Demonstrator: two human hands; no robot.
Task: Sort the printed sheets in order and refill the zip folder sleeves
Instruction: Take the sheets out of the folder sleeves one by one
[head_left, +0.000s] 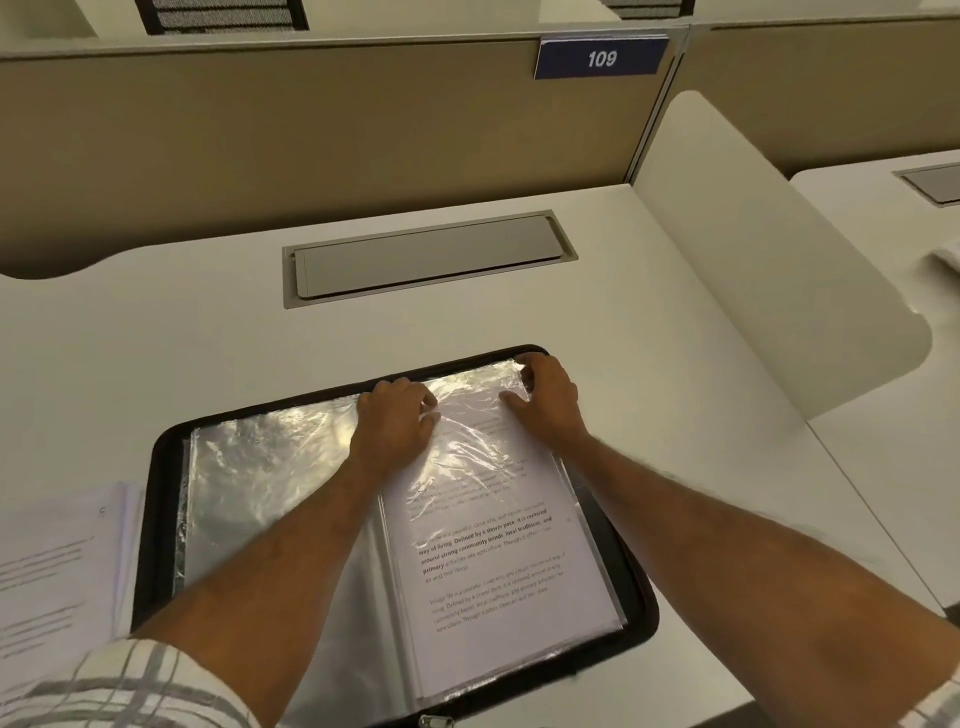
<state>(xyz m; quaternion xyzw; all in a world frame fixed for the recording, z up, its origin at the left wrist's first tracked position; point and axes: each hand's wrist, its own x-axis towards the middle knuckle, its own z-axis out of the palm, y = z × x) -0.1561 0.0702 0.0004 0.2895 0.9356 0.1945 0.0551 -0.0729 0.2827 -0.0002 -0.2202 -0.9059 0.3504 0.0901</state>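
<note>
Printed sheet (498, 571) is tucked in the right sleeve (467, 447) of the zip folder (156, 519) — top edge pinched by left grip (397, 421) and right grip (543, 395). Sleeve could get torn, or sheet creased, if it's tugged unevenly.

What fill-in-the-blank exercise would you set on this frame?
The left hand and right hand hold the top of the folder's ____ sleeve.
Loose sheets lie to the folder's ____.
The blue sign reads ____.
Missing: right; left; 109.
</note>
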